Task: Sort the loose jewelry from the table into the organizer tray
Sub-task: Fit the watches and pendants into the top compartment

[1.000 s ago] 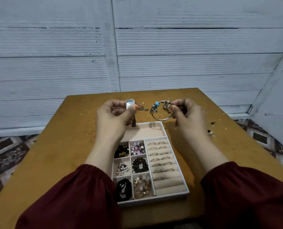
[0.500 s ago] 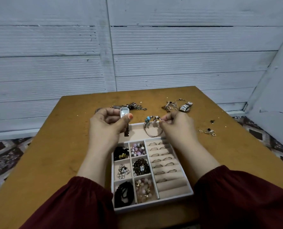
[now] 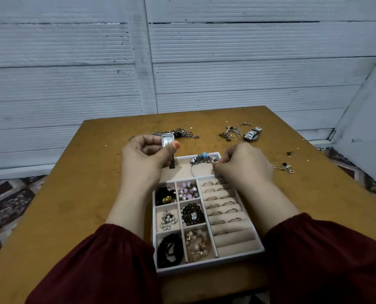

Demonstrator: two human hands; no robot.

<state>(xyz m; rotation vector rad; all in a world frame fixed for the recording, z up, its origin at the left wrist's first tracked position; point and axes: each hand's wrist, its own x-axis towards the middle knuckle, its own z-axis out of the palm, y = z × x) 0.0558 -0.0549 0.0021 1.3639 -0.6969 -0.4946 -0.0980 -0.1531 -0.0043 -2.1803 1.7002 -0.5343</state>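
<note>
A white organizer tray (image 3: 206,267) lies on the brown table (image 3: 77,194), its small compartments filled with beads and rings. My left hand (image 3: 145,159) pinches a small rectangular silver watch (image 3: 167,139) above the tray's far left corner, its strap hanging down. My right hand (image 3: 243,164) holds a charm bracelet (image 3: 202,159) with a blue bead, which lies low in the tray's wide far compartment.
Loose chains (image 3: 182,133) lie beyond my left hand. A tangle of necklaces (image 3: 233,132) and a silver watch (image 3: 251,134) sit at the far right. Small earrings (image 3: 285,167) lie right of the tray. A grey wall stands behind the table.
Both hands came toward the tray. My right hand lowered the charm bracelet into the far compartment. My left hand still holds the watch up.
</note>
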